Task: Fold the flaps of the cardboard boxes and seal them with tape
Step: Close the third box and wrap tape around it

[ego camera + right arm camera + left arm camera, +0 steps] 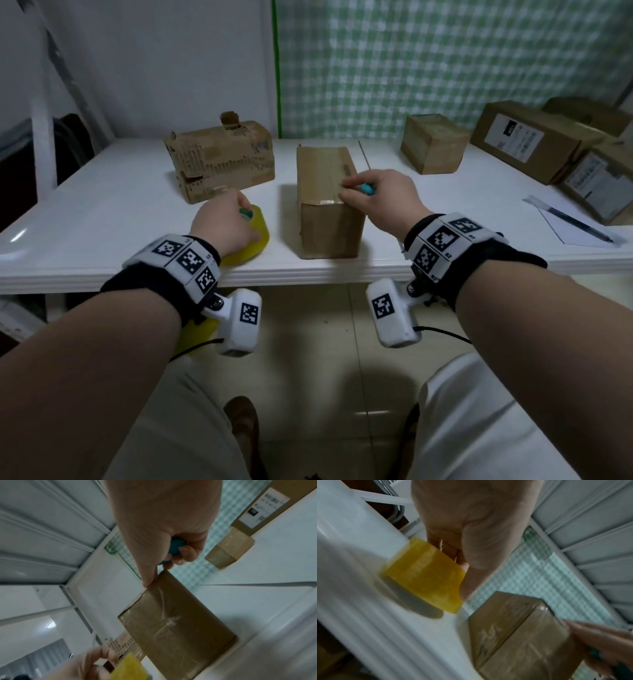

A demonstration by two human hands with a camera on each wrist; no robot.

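While left hand point(224, 222) grips tape roll point(255, 236) and right hand point(380, 197), clutching teal-handled tool point(366, 188), pinches middle box point(325, 192) top, sealing; next, press strip flat.

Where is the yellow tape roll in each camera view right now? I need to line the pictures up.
Head: yellow tape roll left of centre, near the table's front edge, under the left hand.
Left wrist: it sits centre-left, fingers on its top edge.
Right wrist: only a corner shows at the bottom edge.
Shared landmark: the closed brown box beside the roll.
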